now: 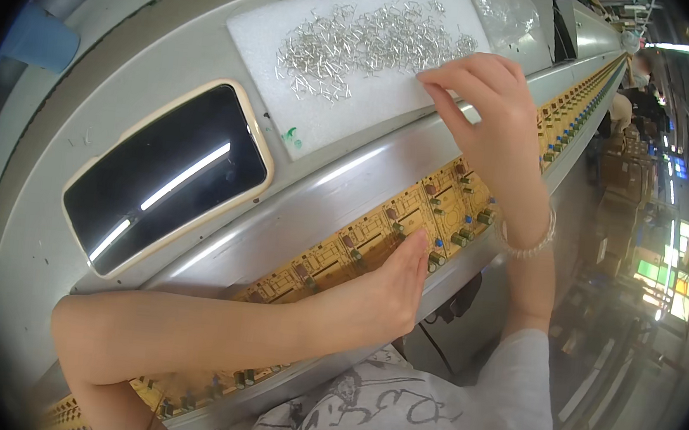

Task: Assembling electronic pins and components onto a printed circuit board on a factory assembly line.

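My right hand (488,104) hovers at the near right edge of a white foam pad (361,125). Its thumb and forefinger meet in a pinch beside a spread pile of small bent metal wire pieces (352,46); anything between the tips is too small to make out. Lower down, my left hand (399,291) is over a row of yellow-brown circuit boards (376,235) fitted with small green and blue components. Its fingers are straight and pressed together, tips close to the boards, and what they may hold is hidden.
A phone-shaped black screen in a cream frame (170,177) lies left of the pad. A clear plastic bag (508,19) is beyond the pad. A metal rail (348,178) runs along the boards. At far left sits a blue container (42,37). Cardboard boxes (622,175) stand at right.
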Motion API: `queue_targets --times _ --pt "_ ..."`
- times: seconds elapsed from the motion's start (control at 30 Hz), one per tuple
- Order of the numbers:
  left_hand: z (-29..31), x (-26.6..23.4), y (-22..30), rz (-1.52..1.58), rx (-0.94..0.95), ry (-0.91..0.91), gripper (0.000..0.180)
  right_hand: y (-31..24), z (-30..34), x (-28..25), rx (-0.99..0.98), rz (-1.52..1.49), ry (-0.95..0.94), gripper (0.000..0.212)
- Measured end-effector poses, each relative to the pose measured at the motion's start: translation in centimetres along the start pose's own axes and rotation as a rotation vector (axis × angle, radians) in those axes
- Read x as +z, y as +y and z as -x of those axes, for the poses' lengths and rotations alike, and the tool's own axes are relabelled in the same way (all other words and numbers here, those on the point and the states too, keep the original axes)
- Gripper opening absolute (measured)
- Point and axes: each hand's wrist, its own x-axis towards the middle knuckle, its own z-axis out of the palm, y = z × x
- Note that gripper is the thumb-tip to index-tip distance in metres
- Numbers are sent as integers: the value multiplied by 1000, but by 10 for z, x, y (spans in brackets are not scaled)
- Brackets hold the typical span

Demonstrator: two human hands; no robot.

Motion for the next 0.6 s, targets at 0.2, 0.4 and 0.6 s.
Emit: queue_targets --times 0.2,0.4,0.6 --pt "2 -3 3 -10 -11 -17 50 5 -17 6 159 -252 -100 9" --pt "0 0 -1 -15 3 -28 49 11 -18 2 -16 -86 -70 10" --pt "1 -1 -3 15 -7 -47 49 -12 -5 -9 149 -308 26 12"
